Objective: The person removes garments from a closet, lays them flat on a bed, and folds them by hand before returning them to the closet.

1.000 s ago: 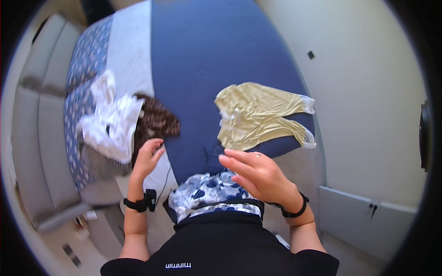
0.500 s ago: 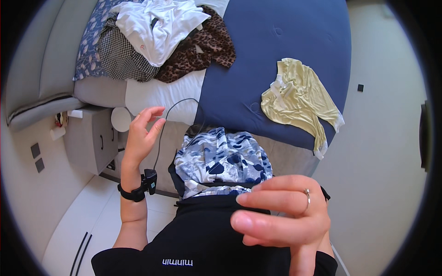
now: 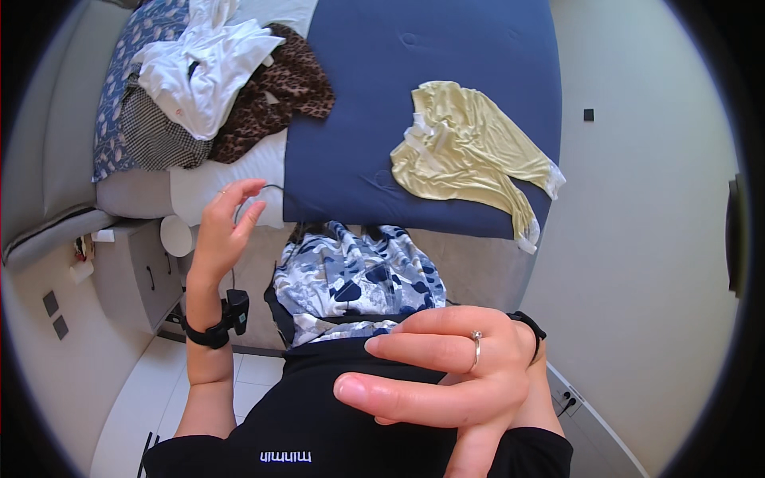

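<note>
My left hand is raised near the bed's front edge, its thumb apart from its lightly bent fingers, with nothing in it. A black wristband with a small boxy device sits on that wrist, and a thin dark cable passes behind the hand. My right hand is held up close to the camera, fingers stretched leftward and apart, holding nothing; one finger wears a ring. On the blue bedding lies a pale yellow long-sleeved garment, ahead of my right hand. Blue, white and grey camouflage-patterned clothing shows below my black shirt.
At the bed's far left, a white garment is heaped over a leopard-print one and a black-and-white checked one. A grey bedside cabinet stands at the left. The blue bedding spans the bed's middle.
The view has swung, so the bed and clothes sit farther left and slightly higher in the picture. Both hands stay raised and empty; a dark band on my right wrist now shows.
</note>
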The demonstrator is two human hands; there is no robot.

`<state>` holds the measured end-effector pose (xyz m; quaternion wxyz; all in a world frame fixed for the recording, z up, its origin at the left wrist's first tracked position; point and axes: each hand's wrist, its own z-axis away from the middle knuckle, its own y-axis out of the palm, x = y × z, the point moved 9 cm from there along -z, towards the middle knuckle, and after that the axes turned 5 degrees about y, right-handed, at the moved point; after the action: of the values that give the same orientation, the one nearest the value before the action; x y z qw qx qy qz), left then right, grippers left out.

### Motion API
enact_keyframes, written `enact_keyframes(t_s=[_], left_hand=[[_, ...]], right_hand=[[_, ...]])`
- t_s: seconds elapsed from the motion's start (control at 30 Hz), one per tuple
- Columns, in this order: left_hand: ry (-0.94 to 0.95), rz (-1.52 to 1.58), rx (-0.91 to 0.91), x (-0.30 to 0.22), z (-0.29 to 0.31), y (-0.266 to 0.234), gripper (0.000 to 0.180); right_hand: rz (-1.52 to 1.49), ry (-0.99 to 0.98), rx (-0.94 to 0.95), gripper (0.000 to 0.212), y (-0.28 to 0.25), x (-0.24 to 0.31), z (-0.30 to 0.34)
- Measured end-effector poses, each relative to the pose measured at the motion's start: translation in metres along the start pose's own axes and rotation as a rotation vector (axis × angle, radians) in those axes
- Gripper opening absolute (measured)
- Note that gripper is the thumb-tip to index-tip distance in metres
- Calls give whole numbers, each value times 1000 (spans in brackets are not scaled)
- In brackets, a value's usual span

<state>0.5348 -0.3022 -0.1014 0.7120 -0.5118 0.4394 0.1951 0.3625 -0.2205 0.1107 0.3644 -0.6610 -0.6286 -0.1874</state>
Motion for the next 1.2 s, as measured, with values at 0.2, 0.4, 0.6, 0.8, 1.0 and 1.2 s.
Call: enact_keyframes(t_s=[0.2,0.4,0.6,0.8,1.0,1.2], left_hand=[[-13,-21,20,-40,-30,60,22],[-79,34,136,-74,-56,145,21],[-117,-93,413,-79,-86,226,21],[-185,-203,549,-21,-106,299,20],[-369,-328,475,104,-126,359,28],[-521,-377,76,178,-141,365,41]], right_hand=[[193,117,22,34,-93,2,31],[201,51,37,31,-169,-12,74],[356,661,1,33,-220,-151,181],[489,1170,16,6,-236,-235,346],[449,1500,212,6,-219,-282,426],[480,1450,341,10,-167,-349,471]])
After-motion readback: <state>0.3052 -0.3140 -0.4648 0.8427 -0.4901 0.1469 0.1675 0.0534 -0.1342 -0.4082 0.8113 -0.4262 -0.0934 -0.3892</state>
